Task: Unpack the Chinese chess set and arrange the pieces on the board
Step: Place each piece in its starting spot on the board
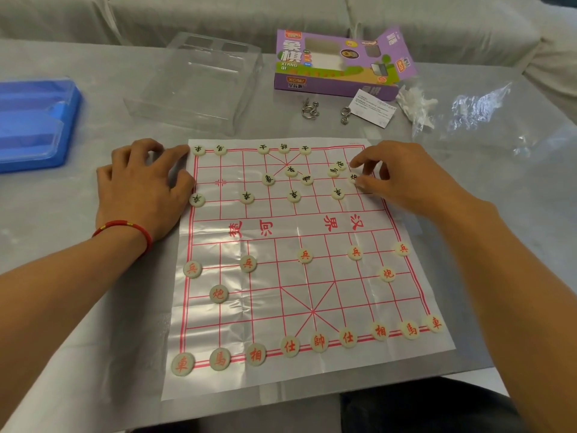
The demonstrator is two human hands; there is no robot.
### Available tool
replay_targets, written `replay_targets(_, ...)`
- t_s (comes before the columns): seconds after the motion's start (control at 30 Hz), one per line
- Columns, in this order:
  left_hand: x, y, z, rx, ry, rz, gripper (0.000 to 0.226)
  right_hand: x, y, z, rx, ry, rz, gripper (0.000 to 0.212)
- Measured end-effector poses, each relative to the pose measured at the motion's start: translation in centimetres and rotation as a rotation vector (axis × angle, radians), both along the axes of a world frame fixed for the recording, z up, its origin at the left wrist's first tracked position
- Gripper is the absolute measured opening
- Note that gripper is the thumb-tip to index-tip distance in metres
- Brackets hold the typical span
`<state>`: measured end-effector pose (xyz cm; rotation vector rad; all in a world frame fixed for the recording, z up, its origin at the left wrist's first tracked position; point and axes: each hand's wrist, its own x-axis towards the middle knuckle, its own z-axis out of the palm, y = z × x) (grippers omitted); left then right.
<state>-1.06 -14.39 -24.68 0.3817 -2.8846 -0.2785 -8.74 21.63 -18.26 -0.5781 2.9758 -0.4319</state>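
- The black-lettered piece (353, 177) at the far right of the board (312, 232) is the one in hand: a small flat disc, pale, which looks light and hard, so it should slide readily on the glossy sheet and is best taken by its rim between thumb and fingertip.
- The right hand (396, 179) has its grip closing on that disc, thumb below and fingers curled above; it appears to pinch it, though the fingers partly hide the contact.
- Just beside it lie two more black pieces (337, 168), touching or nearly so, off their proper points; three others (292, 175) sit loosely clustered near the far palace.
- The board is a thin plastic sheet, creased along its folds and not quite flat; it looks flimsy and likely to shift or buckle if a piece is dragged rather than lifted.
- The left hand (140, 185) rests on the table (78, 307) at the board's far left edge, fingers loosely bent and holding nothing, fingertips at the sheet's border as if steadying it.
- The red pieces (318, 341) on the near side look fully set in their rows.
- Beyond the board: a clear plastic cover (199, 79), a blue tray (34, 120), the purple box (340, 64), two metal ring puzzles (324, 109), a paper slip and crumpled wrapping (468, 110).
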Motion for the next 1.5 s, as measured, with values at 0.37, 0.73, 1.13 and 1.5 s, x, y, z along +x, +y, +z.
replay_targets(0.37, 0.0, 0.1, 0.0, 0.008, 0.001, -0.002, 0.049, -0.6, -0.1, 0.2, 0.059, 0.033, -0.040, 0.035)
replay_targets(0.73, -0.1, 0.0, -0.1, 0.003, 0.002, -0.003, 0.049, -0.7, -0.2, 0.1, 0.080, 0.001, -0.026, 0.038)
replay_targets(1.13, -0.1, 0.0, -0.1, -0.012, 0.005, 0.001, 0.049, -0.4, -0.2, 0.2, 0.062, -0.039, 0.009, 0.029)
replay_targets(1.5, -0.2, 0.1, -0.2, -0.005, -0.003, 0.010, 0.050, -0.4, -1.1, 0.7, 0.036, 0.035, 0.033, 0.036)
